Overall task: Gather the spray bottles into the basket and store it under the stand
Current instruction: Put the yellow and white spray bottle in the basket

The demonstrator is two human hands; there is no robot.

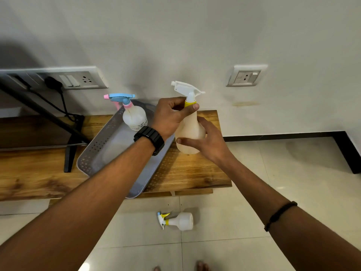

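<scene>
A cream spray bottle (189, 132) with a yellow collar and white trigger is upright above the wooden stand (195, 173). My left hand (170, 116) pinches its neck at the collar, and my right hand (205, 141) wraps its body from the right. A grey perforated basket (93, 151) sits on the stand to the left. Inside it, at the far end, stands a white bottle (134, 117) with a blue and pink trigger. A small white bottle (178, 221) with a yellow trigger lies on its side on the floor below.
A black TV leg (70, 153) stands on the stand left of the basket, with a cable to a wall socket panel (78, 80). A second socket (246, 76) is on the wall at right. Pale floor tiles (273, 173) lie to the right and in front.
</scene>
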